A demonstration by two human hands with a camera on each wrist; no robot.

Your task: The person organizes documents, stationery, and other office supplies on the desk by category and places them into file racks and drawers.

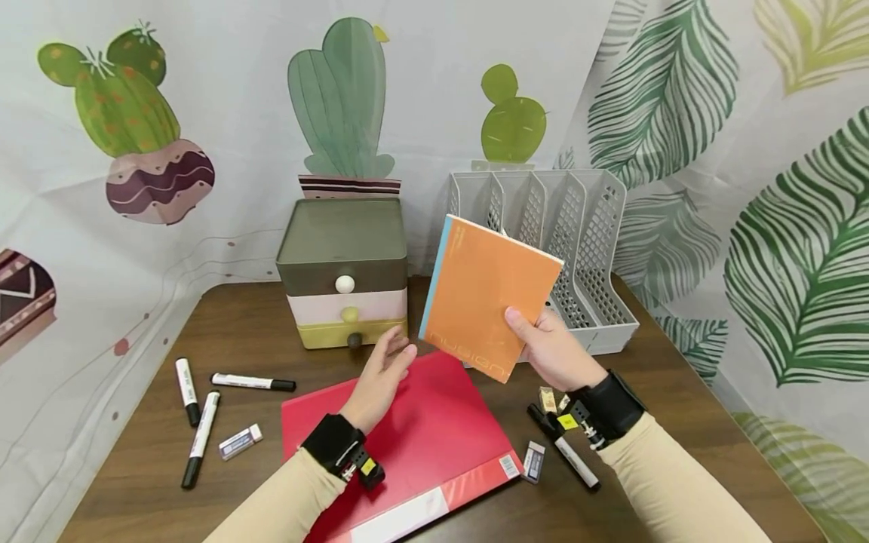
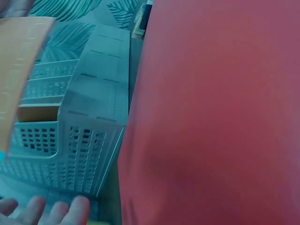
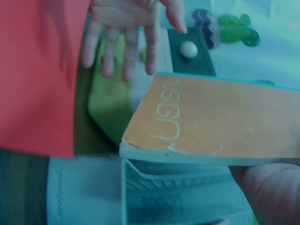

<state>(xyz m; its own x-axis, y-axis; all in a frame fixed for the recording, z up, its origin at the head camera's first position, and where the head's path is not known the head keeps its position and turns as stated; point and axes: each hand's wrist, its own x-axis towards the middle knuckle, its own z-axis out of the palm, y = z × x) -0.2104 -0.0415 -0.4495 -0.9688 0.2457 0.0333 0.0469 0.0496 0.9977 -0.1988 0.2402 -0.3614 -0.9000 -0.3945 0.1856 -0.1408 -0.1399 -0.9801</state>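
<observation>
The right hand (image 1: 553, 351) grips an orange notebook (image 1: 485, 294) by its lower right corner, thumb curled onto the front cover, fingers hidden behind it. The notebook is held in the air above the table (image 1: 686, 392), in front of the grey file rack (image 1: 577, 249) and just above the far edge of the red folder (image 1: 414, 437). It stands nearly upright with the cover facing the person. Its long axis runs from lower right to upper left, tilted a little to the left, so the top edge leans toward the drawer box (image 1: 342, 271). The light blue spine runs down its left side. The cover is matte card, rectangular, with pale raised lettering along the bottom edge; in the right wrist view the lower corner looks slightly worn.

The left hand (image 1: 383, 373) hovers over the far part of the red folder with fingers straight and spread, holding nothing, palm turned toward the notebook. Whether it touches the folder cannot be told.

The red folder lies flat on the dark wood-grain table, smooth plastic, with a barcode sticker near 1 corner. The file rack is perforated plastic with 4 slots. The drawer box has 3 stacked drawers, each with a round knob.

4 markers lie on the table: 3 to the left (image 1: 200, 426) and 1 to the right (image 1: 563, 449).
</observation>
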